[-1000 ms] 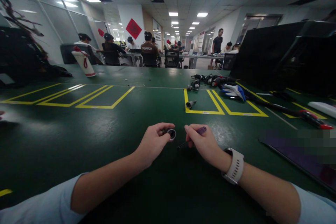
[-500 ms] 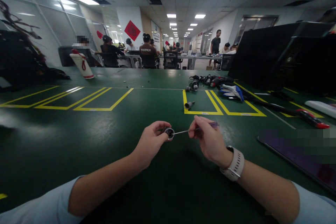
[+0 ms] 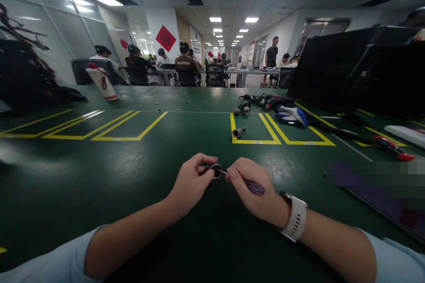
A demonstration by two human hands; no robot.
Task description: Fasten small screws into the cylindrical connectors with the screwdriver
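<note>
Above the green tabletop, my left hand (image 3: 192,181) pinches a small round metal part (image 3: 217,170) between thumb and fingers, its open, dark end turned to the right. My right hand (image 3: 254,188) is closed around a screwdriver with a purple see-through handle (image 3: 254,186). Its thin shaft (image 3: 224,172) reaches into the mouth of the round part; the tip is hidden inside. My fingers cover much of the part's body. Beyond my hands, a similar metal piece with a thin stem (image 3: 238,132) lies at the corner of a yellow taped box.
On the green table (image 3: 133,177), dark cylindrical parts and cables (image 3: 252,102) are heaped at the back right, near a blue-white glove (image 3: 292,116). A red-and-black handled tool (image 3: 392,148) lies farther right. A white tumbler (image 3: 102,82) stands back left. People sit at desks beyond.
My right hand has rolled over and moved left, closer to the round part, so the screwdriver's handle now points down to the right. My left hand has barely moved.
</note>
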